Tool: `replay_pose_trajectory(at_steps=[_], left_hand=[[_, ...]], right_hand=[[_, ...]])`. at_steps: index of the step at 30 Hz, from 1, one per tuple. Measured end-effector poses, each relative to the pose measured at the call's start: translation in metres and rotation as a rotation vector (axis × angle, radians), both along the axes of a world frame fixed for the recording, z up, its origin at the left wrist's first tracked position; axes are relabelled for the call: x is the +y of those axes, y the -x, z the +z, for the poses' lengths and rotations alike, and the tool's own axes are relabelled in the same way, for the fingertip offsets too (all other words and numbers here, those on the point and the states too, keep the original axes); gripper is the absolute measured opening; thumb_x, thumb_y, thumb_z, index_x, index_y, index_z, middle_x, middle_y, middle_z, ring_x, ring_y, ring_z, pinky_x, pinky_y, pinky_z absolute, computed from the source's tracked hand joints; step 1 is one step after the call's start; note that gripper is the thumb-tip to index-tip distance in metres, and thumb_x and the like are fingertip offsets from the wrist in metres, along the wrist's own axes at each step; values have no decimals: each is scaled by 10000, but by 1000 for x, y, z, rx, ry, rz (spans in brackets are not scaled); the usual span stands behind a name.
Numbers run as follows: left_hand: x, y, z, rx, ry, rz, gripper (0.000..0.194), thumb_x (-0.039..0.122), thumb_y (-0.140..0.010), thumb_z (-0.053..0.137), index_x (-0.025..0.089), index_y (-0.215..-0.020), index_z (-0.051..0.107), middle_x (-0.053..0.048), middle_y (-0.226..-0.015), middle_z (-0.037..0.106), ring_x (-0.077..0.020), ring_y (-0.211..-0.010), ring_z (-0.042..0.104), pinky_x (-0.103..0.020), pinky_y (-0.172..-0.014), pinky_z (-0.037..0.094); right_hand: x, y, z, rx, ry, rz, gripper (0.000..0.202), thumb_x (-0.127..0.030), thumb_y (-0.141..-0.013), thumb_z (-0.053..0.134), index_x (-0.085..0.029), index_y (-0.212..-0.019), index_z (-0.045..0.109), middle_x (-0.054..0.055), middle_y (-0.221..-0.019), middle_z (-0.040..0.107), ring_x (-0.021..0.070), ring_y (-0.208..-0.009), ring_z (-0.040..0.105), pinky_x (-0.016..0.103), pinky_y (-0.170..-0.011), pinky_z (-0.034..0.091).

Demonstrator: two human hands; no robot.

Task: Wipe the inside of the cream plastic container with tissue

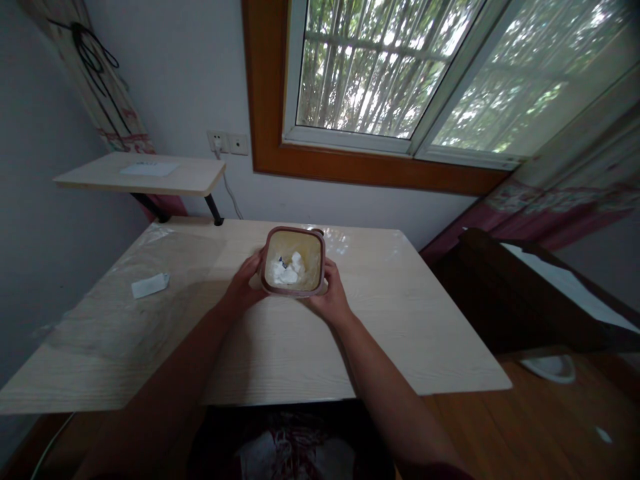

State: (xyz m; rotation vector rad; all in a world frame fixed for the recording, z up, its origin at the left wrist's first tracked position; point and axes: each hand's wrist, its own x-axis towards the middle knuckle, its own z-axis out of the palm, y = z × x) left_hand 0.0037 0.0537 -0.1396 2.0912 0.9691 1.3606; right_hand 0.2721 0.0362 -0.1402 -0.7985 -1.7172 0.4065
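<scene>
Brownish-pink rim outermost, a squarish container [264,283] sits between the person's two hands over the middle of the table [300,353], toward its window side, its open mouth facing the camera. Inside lies crumpled white material [287,272], perhaps tissue, with a small dark mark on it. The left hand [243,285] grips one side wall and the right hand [334,293] the opposite one, so the step in hand looks like a steady two-handed hold; whether the base touches the tabletop or is lifted, I cannot tell. Any move of the container from this hold would, I judge, call for even pressure from both sides and a controlled tilt, since the loose contents could slide toward the rim. Well apart, on the left part of the table, a small white packet [150,285] lies on a clear plastic sheet [115,327]. Farther back on that side, a raised shelf [190,175] on black legs bears a sheet of paper [149,169]. Beyond the table, a plug sits in a wall socket [217,141] beside the orange-brown frame [269,87] of the window [370,73], and dark furniture [505,300] stands off to the right.
</scene>
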Motion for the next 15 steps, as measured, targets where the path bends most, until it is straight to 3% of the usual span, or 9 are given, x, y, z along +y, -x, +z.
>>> replay_pose_trajectory(at_steps=[15], left_hand=[[2, 1, -4, -5, 20, -21, 909, 376, -728, 848, 277, -1531, 432, -118, -1579, 436, -378, -1444, 412, -549, -1201, 348]], right_hand=[[0, 0, 0, 4, -13, -10, 678, -421, -693, 892, -321, -1243, 508, 99, -1421, 492, 331, -1336, 497, 559, -1082, 457]])
